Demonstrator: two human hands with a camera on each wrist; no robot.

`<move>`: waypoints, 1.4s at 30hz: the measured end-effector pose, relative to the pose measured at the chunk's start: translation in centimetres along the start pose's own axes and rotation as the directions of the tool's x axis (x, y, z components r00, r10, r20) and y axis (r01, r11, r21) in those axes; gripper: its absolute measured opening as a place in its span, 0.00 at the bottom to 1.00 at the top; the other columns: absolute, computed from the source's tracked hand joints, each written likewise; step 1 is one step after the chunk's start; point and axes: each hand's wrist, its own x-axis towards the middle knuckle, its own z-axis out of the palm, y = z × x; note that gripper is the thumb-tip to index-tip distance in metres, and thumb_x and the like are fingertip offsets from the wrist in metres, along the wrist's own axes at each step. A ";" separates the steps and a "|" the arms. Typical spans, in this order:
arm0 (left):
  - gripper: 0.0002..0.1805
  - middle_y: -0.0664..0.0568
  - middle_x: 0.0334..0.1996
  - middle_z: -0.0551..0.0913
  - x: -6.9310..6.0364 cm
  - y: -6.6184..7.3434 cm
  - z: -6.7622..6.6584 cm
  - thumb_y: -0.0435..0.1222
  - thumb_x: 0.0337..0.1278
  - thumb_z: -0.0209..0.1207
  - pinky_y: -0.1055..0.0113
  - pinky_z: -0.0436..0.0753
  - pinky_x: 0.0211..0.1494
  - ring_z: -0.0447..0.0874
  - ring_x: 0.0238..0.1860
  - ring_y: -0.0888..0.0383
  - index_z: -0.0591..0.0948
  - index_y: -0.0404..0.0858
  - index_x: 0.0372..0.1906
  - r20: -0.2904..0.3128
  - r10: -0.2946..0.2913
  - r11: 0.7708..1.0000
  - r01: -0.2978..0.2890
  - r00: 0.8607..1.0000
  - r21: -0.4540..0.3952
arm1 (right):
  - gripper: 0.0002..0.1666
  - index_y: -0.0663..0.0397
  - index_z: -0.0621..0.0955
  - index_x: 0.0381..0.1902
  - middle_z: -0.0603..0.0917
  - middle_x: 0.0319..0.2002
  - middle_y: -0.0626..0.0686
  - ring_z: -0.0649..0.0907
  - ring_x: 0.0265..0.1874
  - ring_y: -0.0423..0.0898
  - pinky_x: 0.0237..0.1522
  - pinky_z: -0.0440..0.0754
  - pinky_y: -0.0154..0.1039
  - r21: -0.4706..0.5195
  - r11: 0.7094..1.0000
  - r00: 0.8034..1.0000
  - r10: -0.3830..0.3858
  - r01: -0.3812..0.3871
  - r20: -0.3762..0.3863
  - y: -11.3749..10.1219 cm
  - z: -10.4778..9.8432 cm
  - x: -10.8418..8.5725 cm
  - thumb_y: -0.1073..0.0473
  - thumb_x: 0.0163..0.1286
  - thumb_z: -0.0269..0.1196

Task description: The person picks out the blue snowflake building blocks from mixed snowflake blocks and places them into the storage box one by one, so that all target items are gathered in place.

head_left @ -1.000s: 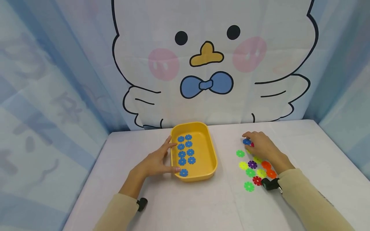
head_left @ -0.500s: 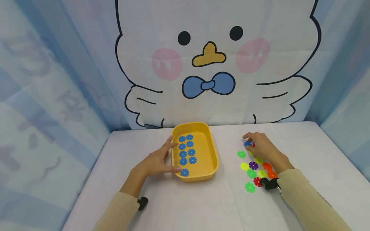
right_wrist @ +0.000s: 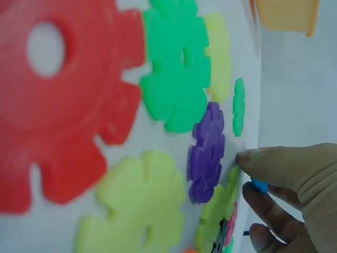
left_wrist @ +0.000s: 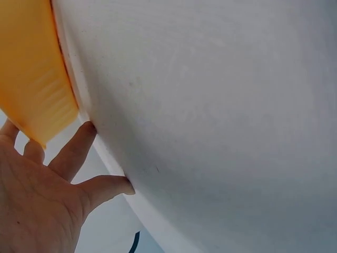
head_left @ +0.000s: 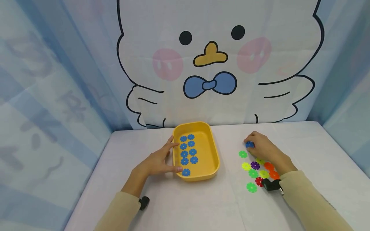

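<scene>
My left hand [head_left: 157, 162] rests on the left rim of a yellow tray [head_left: 206, 150], thumb and fingers spread apart. Several blue flower-shaped plastic discs [head_left: 192, 152] lie in two columns inside, on the tray's left half. Over on the right, my right hand [head_left: 264, 147] pinches a blue flower-shaped disc [head_left: 249, 144] close to the table. The right wrist view shows only a bit of that blue disc [right_wrist: 259, 185] between thumb and finger. Seen from the left wrist, the left hand [left_wrist: 42, 205] has its fingers outstretched beside the tray [left_wrist: 37, 68].
Loose notched discs lie around the right forearm: green [head_left: 251, 187], yellow [head_left: 246, 166], purple [head_left: 255, 165], red [head_left: 259, 181] and orange [head_left: 274, 175]. The white tabletop [head_left: 199, 205] ends at a printed curtain [head_left: 185, 109] behind the tray.
The fingers of my right hand have closed in on the blue disc. My left hand keeps its place on the tray, and the whole view has shifted slightly.
</scene>
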 end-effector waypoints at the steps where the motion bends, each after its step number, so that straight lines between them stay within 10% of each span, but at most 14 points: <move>1: 0.58 0.78 0.80 0.32 0.0 0.1 0.0 0.70 0.40 0.72 0.41 0.71 0.73 0.59 0.80 0.51 0.57 0.68 0.79 0.004 0.001 1.000 -0.001 1.000 -0.001 | 0.19 0.66 0.83 0.56 0.79 0.56 0.67 0.79 0.55 0.66 0.64 0.76 0.65 0.001 1.000 1.000 -0.002 0.002 0.012 0.0 -0.2 -0.1 0.65 0.69 0.67; 42: 0.58 0.75 0.81 0.32 0.1 0.0 0.2 0.71 0.40 0.69 0.39 0.73 0.71 0.61 0.79 0.48 0.57 0.67 0.79 0.000 -0.007 1.000 0.007 1.000 0.024 | 0.17 0.51 0.87 0.53 0.80 0.48 0.51 0.82 0.48 0.50 0.53 0.87 0.53 0.055 0.985 0.977 -0.155 0.164 -0.147 -5.4 -2.0 -2.0 0.55 0.68 0.72</move>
